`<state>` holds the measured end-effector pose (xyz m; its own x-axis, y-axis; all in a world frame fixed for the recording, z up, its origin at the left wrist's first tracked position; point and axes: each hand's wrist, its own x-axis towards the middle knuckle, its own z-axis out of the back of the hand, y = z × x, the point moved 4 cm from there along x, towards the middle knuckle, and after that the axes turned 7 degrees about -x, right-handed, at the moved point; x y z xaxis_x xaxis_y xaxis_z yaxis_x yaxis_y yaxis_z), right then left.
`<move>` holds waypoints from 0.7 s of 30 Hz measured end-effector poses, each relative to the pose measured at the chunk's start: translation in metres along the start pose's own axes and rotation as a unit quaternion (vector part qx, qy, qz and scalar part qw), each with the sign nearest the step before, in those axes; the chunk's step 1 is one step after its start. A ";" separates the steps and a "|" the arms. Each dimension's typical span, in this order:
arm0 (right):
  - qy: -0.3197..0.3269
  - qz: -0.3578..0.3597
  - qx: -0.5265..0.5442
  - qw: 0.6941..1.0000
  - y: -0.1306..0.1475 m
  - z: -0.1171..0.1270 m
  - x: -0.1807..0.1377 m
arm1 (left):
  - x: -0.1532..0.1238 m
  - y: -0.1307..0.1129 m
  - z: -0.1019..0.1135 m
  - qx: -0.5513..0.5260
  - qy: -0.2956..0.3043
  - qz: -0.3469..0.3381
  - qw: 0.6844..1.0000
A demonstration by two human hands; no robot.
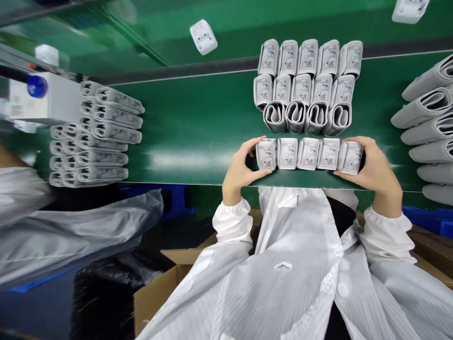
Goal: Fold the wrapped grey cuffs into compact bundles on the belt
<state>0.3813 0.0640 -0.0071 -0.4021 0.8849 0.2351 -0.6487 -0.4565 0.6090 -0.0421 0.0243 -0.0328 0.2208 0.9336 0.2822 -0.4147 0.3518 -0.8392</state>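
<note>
Blood pressure cuffs (309, 153) stand five abreast on the green conveyor belt (198, 156) in head view, the left hand (246, 163) and right hand (368, 172) curled around the end cuffs, with more packed rows of cuffs (307, 80) beyond.

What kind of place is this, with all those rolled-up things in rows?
It looks like a factory packing line. A green conveyor belt holds neat rows of identical rolled cuffs, and the person wears a striped white work smock beside a cardboard box.
</note>
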 end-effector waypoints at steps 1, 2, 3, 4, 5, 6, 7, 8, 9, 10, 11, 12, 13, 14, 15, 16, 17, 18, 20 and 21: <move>0.002 -0.001 0.000 1.000 0.001 0.000 0.000 | 0.000 0.000 0.000 0.000 -0.001 -0.002 1.000; 0.006 -0.003 -0.001 1.000 0.001 0.000 0.000 | 0.000 -0.001 0.000 0.000 -0.002 -0.005 1.000; 0.010 -0.007 -0.001 1.000 0.001 0.000 0.000 | 0.000 -0.001 0.000 -0.001 -0.002 -0.007 1.000; 0.014 -0.010 -0.001 1.000 0.002 0.000 0.000 | 0.000 -0.001 0.000 -0.003 -0.002 -0.008 1.000; 0.017 -0.014 -0.001 1.000 0.002 0.000 0.000 | 0.000 0.000 0.001 -0.005 -0.002 -0.008 1.000; 0.020 -0.017 -0.001 1.000 0.002 0.000 0.000 | -0.001 0.000 0.001 -0.008 -0.001 -0.005 1.000; 0.022 -0.020 -0.001 1.000 0.002 0.001 0.000 | -0.001 0.001 0.001 -0.009 0.000 -0.002 1.000; 0.023 -0.024 0.000 0.999 0.003 0.001 0.000 | -0.001 0.002 0.001 -0.010 0.002 0.001 1.000; 0.026 -0.026 -0.001 0.999 0.003 0.001 0.001 | -0.002 0.002 0.001 -0.009 0.004 0.005 1.000; 0.027 -0.026 -0.002 0.999 0.003 0.001 0.001 | -0.002 0.002 0.001 -0.007 0.007 0.007 1.000; 0.027 -0.024 -0.003 0.999 0.003 0.001 0.001 | -0.002 0.002 0.001 -0.003 0.010 0.008 1.000; 0.026 -0.020 -0.003 0.999 0.004 0.001 0.002 | -0.002 0.002 0.001 0.000 0.011 0.007 1.000; 0.024 -0.015 -0.001 1.000 0.004 0.001 0.002 | -0.002 0.002 0.002 0.003 0.012 0.006 1.000; 0.023 -0.011 0.001 1.000 0.004 0.001 0.002 | -0.001 0.002 0.002 0.005 0.011 0.004 1.000; 0.021 -0.009 0.004 1.000 0.004 0.001 0.002 | -0.001 0.002 0.002 0.007 0.009 0.003 1.000; 0.020 -0.009 0.008 1.000 0.004 0.000 0.002 | -0.001 0.003 0.002 0.008 0.007 0.003 1.000; 0.018 -0.009 0.010 1.000 0.003 0.000 0.002 | -0.002 0.003 0.003 0.008 0.005 0.006 1.000; 0.017 -0.010 0.012 1.000 0.003 0.000 0.002 | -0.002 0.004 0.003 0.008 0.003 0.009 1.000; 0.016 -0.014 0.011 1.000 0.003 0.000 0.002 | -0.003 0.006 0.003 0.005 -0.001 0.018 1.000; 0.015 -0.013 0.009 1.000 0.003 0.000 0.002 | -0.004 0.007 0.003 0.004 -0.004 0.022 1.000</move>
<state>0.3781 0.0643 -0.0051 -0.4054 0.8928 0.1964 -0.6474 -0.4321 0.6278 -0.0486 0.0232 -0.0388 0.1954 0.9486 0.2490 -0.4305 0.3111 -0.8473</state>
